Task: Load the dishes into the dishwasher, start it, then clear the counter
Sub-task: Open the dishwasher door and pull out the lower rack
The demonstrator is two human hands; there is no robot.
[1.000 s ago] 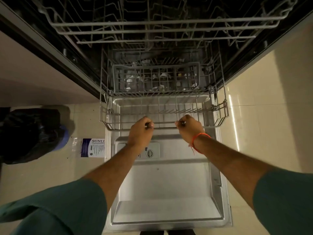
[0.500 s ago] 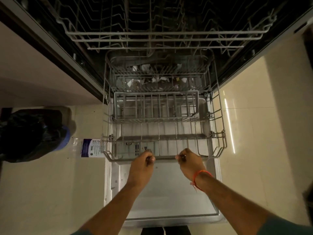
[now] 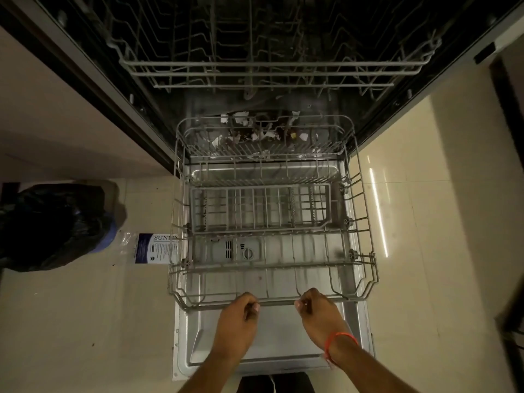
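The dishwasher (image 3: 263, 38) stands open, its dark inside filling the top of the view, and its steel door (image 3: 269, 344) lies flat over the pale tiled floor (image 3: 85, 321). The upper rack (image 3: 272, 70) sits up inside the machine, while the lower rack (image 3: 181, 231) is drawn out over the door, with only its far end under the machine's edge. No dishes show in either rack; torn white scraps (image 3: 266, 134) lie at the lower rack's far end, and a grey cutlery basket (image 3: 261, 207) sits across its middle. To the left on the floor sits a black rubbish bag (image 3: 51, 225) in a blue bin, and just beside it a flat packet with a dark label (image 3: 154, 248) reaches under the rack's left side. The left hand (image 3: 239, 321) and the right hand (image 3: 321, 316) each curl their fingers round the rack's front bar, near each other at its middle. An orange thread (image 3: 340, 338) circles the right wrist.
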